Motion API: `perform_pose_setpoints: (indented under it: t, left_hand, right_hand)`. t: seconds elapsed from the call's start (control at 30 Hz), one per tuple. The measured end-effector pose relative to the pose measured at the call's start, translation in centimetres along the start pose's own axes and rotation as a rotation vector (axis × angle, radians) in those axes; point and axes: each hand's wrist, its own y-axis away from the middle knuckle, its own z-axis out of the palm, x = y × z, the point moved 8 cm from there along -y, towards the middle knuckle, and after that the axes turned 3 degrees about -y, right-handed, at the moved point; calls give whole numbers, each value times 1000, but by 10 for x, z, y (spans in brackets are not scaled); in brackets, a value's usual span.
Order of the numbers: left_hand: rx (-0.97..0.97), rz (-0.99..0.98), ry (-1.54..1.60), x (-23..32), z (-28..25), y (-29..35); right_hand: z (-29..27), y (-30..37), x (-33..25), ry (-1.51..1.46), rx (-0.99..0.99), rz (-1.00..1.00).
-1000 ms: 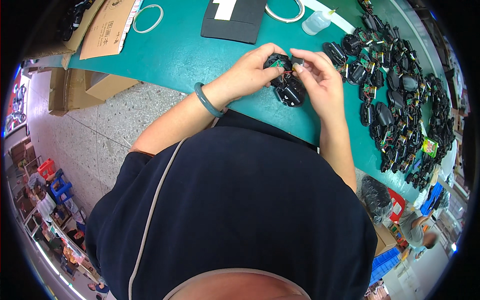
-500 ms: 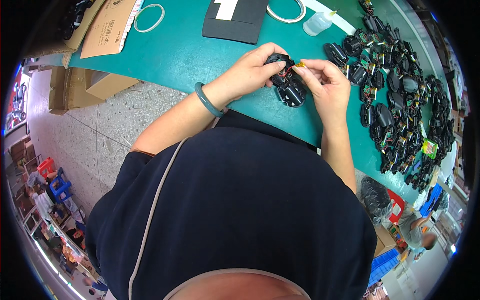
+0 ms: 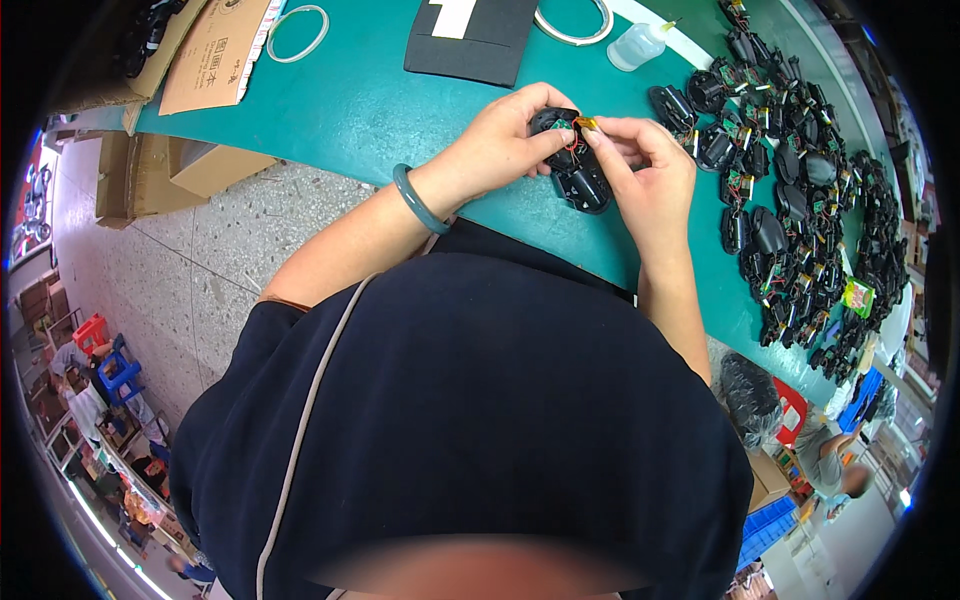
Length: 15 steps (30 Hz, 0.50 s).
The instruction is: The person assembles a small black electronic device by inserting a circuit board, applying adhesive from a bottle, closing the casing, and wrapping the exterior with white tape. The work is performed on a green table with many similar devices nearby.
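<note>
Cardboard (image 3: 205, 60) lay near the left end of the green table (image 3: 350, 130), and a pale ring (image 3: 290, 60) lay just to its right; both were well apart from the hands, presumably so as not to crowd them. Farther right, a black pad (image 3: 465, 60) bearing a white strip (image 3: 452, 18) lay beyond the left hand.

The left hand (image 3: 512, 140) was clamped on a black housing (image 3: 583, 190), its thumb laid across the open side and its fingers curled behind, mostly hidden. That grip looked meant to steady the housing and present its inside, where a green circuit board (image 3: 561, 125) and thin red wires (image 3: 573, 155) showed. The housing was just right of the left palm, its rounded lower end jutting free toward the body; whether it touched the table could not be told.

The right hand (image 3: 648, 165) was on the housing's other side, its thumb and forefinger together on a small yellow piece (image 3: 585, 122) at the upper right edge. A fingertip pinch probably suited something so slight and so near the wires.

Beyond the right hand was a translucent bottle (image 3: 636, 47) with a narrow tip, seemingly placed within reach. At far right, similar black housings (image 3: 790, 200) lay crowded together, probably grouped to save room.
</note>
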Motion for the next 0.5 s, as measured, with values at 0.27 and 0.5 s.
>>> perform_pose_setpoints:
  t: [0.27, 0.5]
  left_hand:
    - [2, 32, 63, 2, 0, 1]
    - [31, 10, -59, 2, -2, -1]
  right_hand:
    - [-4, -4, -18, 167, 12, -190]
    - [8, -1, -19, 140, -8, -255]
